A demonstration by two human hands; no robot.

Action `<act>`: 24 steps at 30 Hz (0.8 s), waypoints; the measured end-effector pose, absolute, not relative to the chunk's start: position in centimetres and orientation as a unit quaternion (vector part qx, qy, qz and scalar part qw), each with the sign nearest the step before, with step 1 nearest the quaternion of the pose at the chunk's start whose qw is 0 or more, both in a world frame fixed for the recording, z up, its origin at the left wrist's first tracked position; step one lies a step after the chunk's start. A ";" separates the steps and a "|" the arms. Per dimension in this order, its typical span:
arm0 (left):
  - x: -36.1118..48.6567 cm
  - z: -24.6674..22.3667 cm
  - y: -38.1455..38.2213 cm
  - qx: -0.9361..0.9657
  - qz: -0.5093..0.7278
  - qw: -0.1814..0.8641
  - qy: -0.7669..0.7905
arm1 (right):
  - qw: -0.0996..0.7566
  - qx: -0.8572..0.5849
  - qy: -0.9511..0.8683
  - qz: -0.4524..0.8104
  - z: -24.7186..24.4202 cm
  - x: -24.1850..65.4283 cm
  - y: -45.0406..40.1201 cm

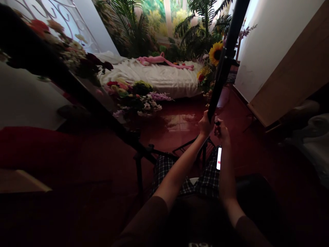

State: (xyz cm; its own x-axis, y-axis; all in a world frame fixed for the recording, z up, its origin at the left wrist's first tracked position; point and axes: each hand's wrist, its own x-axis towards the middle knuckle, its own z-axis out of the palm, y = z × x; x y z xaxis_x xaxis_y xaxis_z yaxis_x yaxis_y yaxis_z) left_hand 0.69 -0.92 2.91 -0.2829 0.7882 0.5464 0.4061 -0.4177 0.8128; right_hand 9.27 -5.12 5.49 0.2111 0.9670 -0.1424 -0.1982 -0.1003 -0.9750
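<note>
A black stand pole (221, 73) leans from the top right down to my knees. My left hand (205, 125) is wrapped round its lower end. Close by on the right, my right hand (223, 133) has its fingers closed on a small black knob (217, 122) beside the pole. Whether the knob joins the pole is too dark to tell. Dark stand legs (204, 151) spread out below my hands. A phone (219, 158) with a lit white screen rests on my checked-cloth thigh, partly behind my right forearm.
A second black stand (95, 113) slants across the left. Ahead is a white-draped bed (159, 79) with a long pink plush toy (154, 60). Flowers (138, 94) stand before it, a sunflower (216, 54) at its right. A wooden panel (288, 72) leans at right above the red floor (177, 120).
</note>
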 end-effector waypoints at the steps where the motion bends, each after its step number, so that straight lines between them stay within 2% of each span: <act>1: 0.7 2.9 -0.9 0.577 0.611 0.157 0.519 | 0.560 -0.526 -0.348 0.538 5.7 9.5 -5.1; 6: 0.7 3.0 -0.8 0.584 0.591 0.147 0.537 | 0.532 -0.472 -0.367 0.599 5.8 10.3 -5.3; 13: 0.6 3.0 -0.7 0.592 0.588 0.139 0.534 | 0.459 -0.434 -0.591 0.503 4.1 12.8 -4.4; 16: 0.6 2.8 -0.6 0.595 0.596 0.138 0.522 | 0.434 -0.455 -0.663 0.407 3.5 14.2 -4.0; 20: 0.6 2.5 -0.4 0.599 0.608 0.131 0.504 | 0.410 -0.514 -0.733 0.175 3.6 15.1 -4.2; 24: 0.7 2.3 -0.3 0.603 0.619 0.118 0.489 | 0.465 -0.515 -0.720 0.024 6.5 14.2 -5.3</act>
